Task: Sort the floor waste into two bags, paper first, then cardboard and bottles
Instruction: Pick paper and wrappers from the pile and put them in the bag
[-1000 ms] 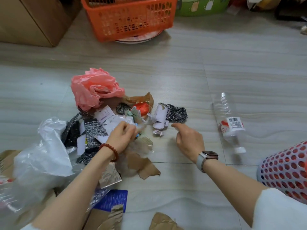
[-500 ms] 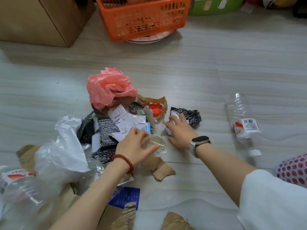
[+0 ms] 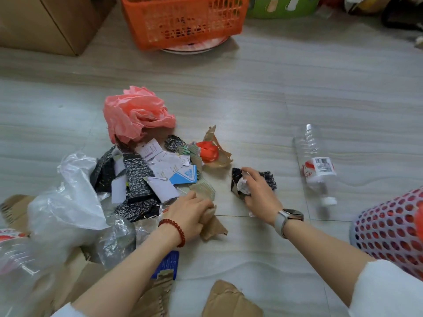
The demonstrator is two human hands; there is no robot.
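A heap of paper scraps (image 3: 160,163) in white, blue and black lies on the floor left of centre, with a crumpled pink bag (image 3: 135,113) at its far side. My left hand (image 3: 190,213) grips a piece of brown cardboard (image 3: 212,227) at the heap's near edge. My right hand (image 3: 258,193) grips a bunch of white and black-patterned paper scraps (image 3: 240,186) to the right of the heap. A clear plastic bottle (image 3: 315,165) lies on its side further right. A clear plastic bag (image 3: 64,209) sits at the left.
An orange basket (image 3: 187,19) and a cardboard box (image 3: 45,24) stand at the back. A red-and-white perforated basket (image 3: 391,229) is at the right edge. More torn cardboard (image 3: 231,300) lies near my knees, and a second bottle (image 3: 11,252) shows at the far left.
My right hand reached to the scraps right of the heap and closed on them. My left hand left the white papers and came down onto the brown cardboard.
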